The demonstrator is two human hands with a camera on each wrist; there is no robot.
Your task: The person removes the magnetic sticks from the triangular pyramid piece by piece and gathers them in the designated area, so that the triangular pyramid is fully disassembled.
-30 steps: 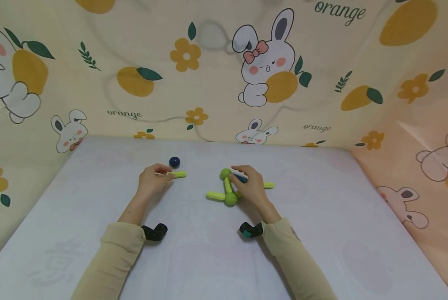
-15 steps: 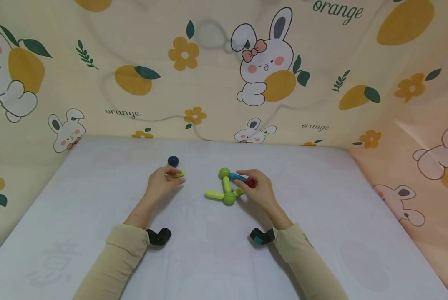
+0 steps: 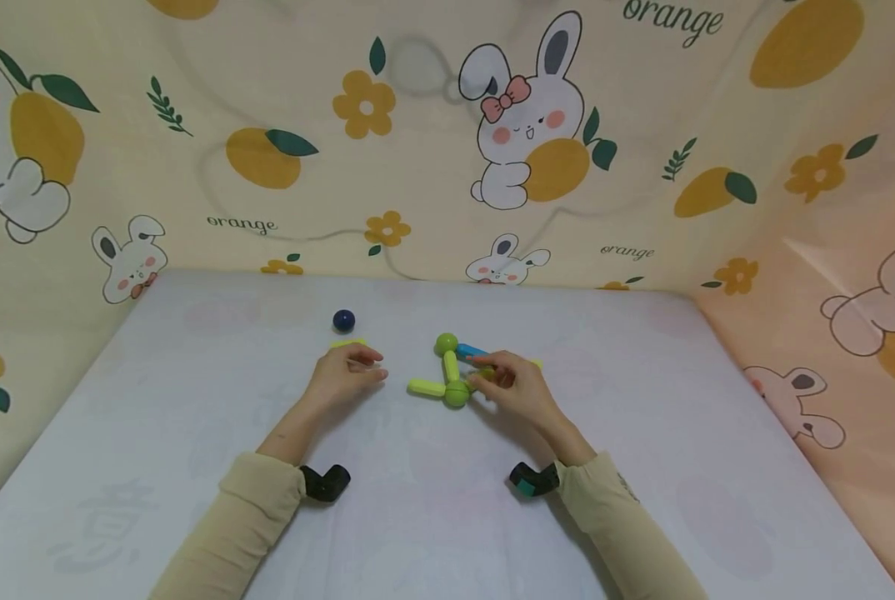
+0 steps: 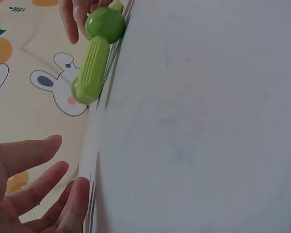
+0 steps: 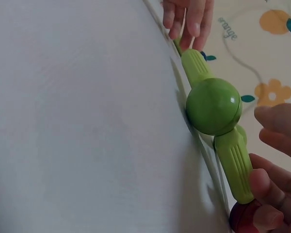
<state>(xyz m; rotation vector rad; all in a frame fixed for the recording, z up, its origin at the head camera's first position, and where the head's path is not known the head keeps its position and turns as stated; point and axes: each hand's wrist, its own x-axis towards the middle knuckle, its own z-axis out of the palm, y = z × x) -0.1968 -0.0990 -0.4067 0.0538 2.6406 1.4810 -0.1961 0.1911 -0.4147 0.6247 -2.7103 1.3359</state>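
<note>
My left hand (image 3: 340, 377) holds nothing; its thumb and fingers are apart. Just behind it lies a yellow-green toy rod (image 3: 348, 342), partly covered by the hand. A green ball (image 3: 457, 392) joins several yellow-green rods, one (image 3: 427, 387) reaching left and one (image 5: 235, 167) reaching toward my right hand (image 3: 518, 385). Farther back, a second green ball (image 3: 446, 343) carries a blue rod (image 3: 470, 350) that runs to the right hand. In the right wrist view, right fingers (image 5: 263, 185) curl over a dark red ball (image 5: 242, 217) at the rod's end, while the thumb stays apart.
A dark blue ball (image 3: 344, 321) stands behind the left hand. The end of another yellow-green rod (image 3: 537, 365) shows beyond the right hand. All lie on a white table (image 3: 432, 517), backed by a printed cloth (image 3: 417, 167).
My left hand lets go of the yellow-green rod and moves right, toward the joined rods. The right hand lowers the blue rod and red ball, its fingers spreading.
</note>
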